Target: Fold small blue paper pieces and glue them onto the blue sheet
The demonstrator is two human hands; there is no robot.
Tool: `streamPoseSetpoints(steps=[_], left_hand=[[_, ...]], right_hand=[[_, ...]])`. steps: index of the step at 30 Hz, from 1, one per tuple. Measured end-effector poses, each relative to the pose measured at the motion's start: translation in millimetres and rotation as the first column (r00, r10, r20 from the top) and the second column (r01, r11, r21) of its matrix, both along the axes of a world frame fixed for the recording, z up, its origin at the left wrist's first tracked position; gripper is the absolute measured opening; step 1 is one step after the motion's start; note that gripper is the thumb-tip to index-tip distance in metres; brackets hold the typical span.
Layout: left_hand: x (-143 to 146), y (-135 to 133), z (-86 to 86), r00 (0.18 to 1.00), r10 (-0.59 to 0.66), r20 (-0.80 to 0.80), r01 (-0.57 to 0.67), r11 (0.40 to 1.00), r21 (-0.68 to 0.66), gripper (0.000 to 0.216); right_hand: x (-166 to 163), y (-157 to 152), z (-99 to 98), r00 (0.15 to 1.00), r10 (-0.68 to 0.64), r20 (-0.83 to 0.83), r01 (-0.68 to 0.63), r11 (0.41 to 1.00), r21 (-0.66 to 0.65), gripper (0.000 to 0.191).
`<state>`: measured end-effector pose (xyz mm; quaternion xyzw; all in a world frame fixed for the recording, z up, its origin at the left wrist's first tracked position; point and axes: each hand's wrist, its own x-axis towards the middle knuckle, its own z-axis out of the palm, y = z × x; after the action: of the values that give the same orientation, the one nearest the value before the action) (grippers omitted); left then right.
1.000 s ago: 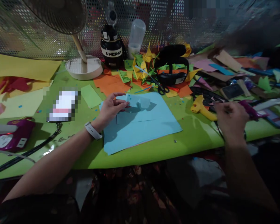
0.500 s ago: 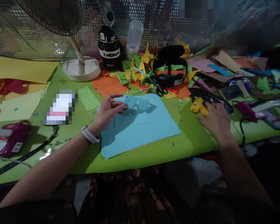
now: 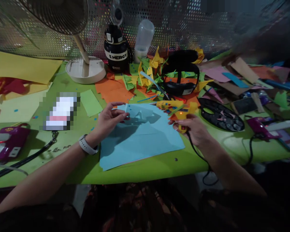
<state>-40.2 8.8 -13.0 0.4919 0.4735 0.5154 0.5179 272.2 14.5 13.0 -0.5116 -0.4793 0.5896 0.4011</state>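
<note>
My left hand (image 3: pixel 107 120), with a white band on its wrist, is closed in a pinch over the light blue sheets (image 3: pixel 145 145). Between thumb and fingers is a small piece of light blue paper (image 3: pixel 133 108), hard to tell from the sheet beneath. At the sheets' right edge, my right hand (image 3: pixel 193 129) grips a yellow glue gun (image 3: pixel 172 105) by its handle. The nozzle points left toward my left hand; an orange light glows on its body. A black cord hangs from the handle past the table edge.
Behind the sheets lie scissors (image 3: pixel 169 96), folded paper shapes (image 3: pixel 149 72) and a black headband-like device (image 3: pixel 180 87). At right are a black palette-shaped tray (image 3: pixel 221 114) and a purple device (image 3: pixel 262 127). A fan (image 3: pixel 85 72), bottle (image 3: pixel 117 51) and phone (image 3: pixel 61 111) stand or lie leftward.
My right hand has lifted the glue gun from beside the black tray and brought it left to the blue sheets. The left hand keeps its pinch, nearly still.
</note>
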Motion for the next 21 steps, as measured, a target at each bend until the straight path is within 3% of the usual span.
streamPoseSetpoints(steps=[3,6,11,21], left_hand=[[-2,-1,2.2,1.0,0.014,-0.019,-0.014,1.0,0.002,0.052],[-2,0,4.5,0.999,0.023,-0.023,-0.023,1.0,-0.002,0.051],[0,0,6.8,0.999,0.037,-0.007,-0.037,0.999,-0.015,0.051],[4,-2,0.8,0.999,0.038,-0.005,-0.038,0.999,0.03,0.051]], right_hand=[[-25,4,4.2,0.967,0.253,-0.042,-0.255,0.965,-0.067,0.016],[-42,4,6.5,0.942,0.335,-0.022,-0.336,0.939,-0.069,0.021],[-51,2,-1.2,0.952,0.304,0.007,-0.304,0.952,-0.016,0.032],[-54,-14,-13.5,0.963,0.225,0.146,-0.256,0.934,0.248,0.023]])
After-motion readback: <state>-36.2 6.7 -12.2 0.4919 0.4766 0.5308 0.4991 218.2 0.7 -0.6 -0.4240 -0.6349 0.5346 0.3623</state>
